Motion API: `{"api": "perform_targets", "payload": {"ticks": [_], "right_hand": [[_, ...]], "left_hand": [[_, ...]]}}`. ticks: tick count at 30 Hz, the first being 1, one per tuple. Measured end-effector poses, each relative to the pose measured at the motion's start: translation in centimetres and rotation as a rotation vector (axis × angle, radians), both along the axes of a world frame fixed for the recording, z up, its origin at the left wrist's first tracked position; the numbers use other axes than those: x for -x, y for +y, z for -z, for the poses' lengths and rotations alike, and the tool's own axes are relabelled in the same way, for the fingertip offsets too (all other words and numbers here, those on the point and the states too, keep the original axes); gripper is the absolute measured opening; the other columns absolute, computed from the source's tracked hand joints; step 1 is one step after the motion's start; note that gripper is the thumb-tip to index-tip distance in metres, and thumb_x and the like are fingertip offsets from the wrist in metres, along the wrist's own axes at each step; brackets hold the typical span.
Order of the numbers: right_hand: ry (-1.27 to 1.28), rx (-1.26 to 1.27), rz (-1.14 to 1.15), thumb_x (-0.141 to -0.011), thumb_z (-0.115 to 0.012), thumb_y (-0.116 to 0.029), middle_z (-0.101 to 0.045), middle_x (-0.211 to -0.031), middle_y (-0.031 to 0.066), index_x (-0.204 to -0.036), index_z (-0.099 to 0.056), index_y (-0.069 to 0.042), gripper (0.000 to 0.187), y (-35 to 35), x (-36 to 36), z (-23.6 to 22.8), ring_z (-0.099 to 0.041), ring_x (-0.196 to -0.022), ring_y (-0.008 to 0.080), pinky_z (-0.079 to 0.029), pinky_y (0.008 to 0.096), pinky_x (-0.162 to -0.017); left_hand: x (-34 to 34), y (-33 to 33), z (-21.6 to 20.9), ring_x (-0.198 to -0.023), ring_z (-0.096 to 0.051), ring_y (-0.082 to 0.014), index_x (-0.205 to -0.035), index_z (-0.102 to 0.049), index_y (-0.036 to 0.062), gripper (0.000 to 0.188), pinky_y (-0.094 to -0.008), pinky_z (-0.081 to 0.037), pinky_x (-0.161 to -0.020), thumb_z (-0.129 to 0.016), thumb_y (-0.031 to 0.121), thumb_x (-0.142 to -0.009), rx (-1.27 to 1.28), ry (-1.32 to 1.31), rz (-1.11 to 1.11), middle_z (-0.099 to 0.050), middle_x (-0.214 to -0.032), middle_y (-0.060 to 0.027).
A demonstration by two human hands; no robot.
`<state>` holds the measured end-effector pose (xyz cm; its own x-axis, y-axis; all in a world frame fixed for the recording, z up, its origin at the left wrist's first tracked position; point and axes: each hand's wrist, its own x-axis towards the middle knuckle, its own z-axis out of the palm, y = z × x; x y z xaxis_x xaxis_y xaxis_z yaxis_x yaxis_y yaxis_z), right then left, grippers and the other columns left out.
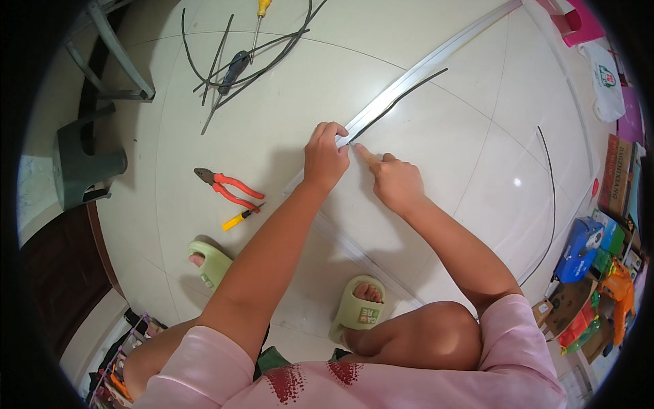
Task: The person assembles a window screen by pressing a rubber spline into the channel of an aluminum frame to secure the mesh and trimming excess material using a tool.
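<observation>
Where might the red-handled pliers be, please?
In the head view, the pliers lie left of the left forearm, on the floor beside a yellow-handled tool.

Pale capitals in two short rows stand on the green patch [368, 315] of the right slipper [349, 308]; the left slipper [218, 262] has a patch too small to read. Large capitals run along the brown cardboard box [615, 180]. The white plastic bag [608, 101] bears a green-and-red emblem [607, 76].
</observation>
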<state>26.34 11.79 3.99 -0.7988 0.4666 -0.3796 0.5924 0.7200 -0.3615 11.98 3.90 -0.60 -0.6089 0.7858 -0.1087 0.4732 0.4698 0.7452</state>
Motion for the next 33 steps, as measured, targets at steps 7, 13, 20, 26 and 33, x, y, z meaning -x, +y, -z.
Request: {"api": "perform_targets", "payload": {"ticks": [7,13,20,26,33], "right_hand": [[0.076,-0.006,0.068,-0.074,-0.054,-0.001,-0.063,-0.084,0.0156,-0.140,-0.046,-0.025,0.071,0.2,-2.4,1.0,-0.061,-0.055,0.0287,-0.050,0.0376,-0.050],[0.104,-0.034,0.092,-0.076,-0.053,-0.001,-0.061,-0.083,0.0125,-0.141,-0.045,-0.030,0.071,0.3,-1.9,1.5,-0.060,-0.056,0.0278,-0.049,0.0375,-0.051],[0.072,-0.052,0.107,-0.075,-0.055,0.000,-0.060,-0.082,0.0117,-0.142,-0.044,-0.031,0.074,0.0,-1.8,1.6,-0.061,-0.058,0.0272,-0.049,0.0372,-0.051],[-0.093,-0.013,0.129,-0.072,-0.056,-0.001,-0.061,-0.079,0.0125,-0.140,-0.048,-0.029,0.073,0.0,0.4,0.1,-0.062,-0.058,0.0274,-0.051,0.0361,-0.053],[-0.085,0.073,0.080,-0.079,-0.055,-0.007,-0.064,-0.087,0.0156,-0.140,-0.047,-0.026,0.064,1.0,-0.6,-0.2,-0.065,-0.062,0.0280,-0.052,0.0382,-0.056]], "left_hand": [[0.1,-0.3,-0.4,-0.063,-0.058,-0.0211,-0.090,-0.060,0.0082,0.025,-0.0338,-0.049,-0.063,-0.071,-0.001,-0.069,0.096,-0.003,0.000,-0.057,-0.092,-0.0060],[0.0,1.6,-1.1,-0.062,-0.056,-0.0188,-0.092,-0.059,0.0076,0.026,-0.0320,-0.048,-0.062,-0.072,0.000,-0.070,-0.046,-0.003,0.065,-0.057,-0.089,-0.0058],[0.1,2.4,-1.3,-0.079,-0.062,-0.0280,-0.093,-0.056,0.0076,0.027,-0.0374,-0.051,-0.066,-0.069,-0.003,-0.072,0.119,-0.136,0.025,-0.057,-0.095,-0.0093],[0.0,2.3,0.1,-0.085,-0.061,-0.0277,-0.088,-0.055,0.0084,0.024,-0.0382,-0.050,-0.068,-0.069,-0.002,-0.072,0.094,-0.087,0.003,-0.056,-0.093,-0.0084],[-0.3,2.7,-0.1,-0.087,-0.061,-0.0275,-0.085,-0.055,0.0093,0.023,-0.0395,-0.050,-0.069,-0.069,-0.001,-0.070,0.138,-0.106,-0.030,-0.055,-0.092,-0.0079]]}}
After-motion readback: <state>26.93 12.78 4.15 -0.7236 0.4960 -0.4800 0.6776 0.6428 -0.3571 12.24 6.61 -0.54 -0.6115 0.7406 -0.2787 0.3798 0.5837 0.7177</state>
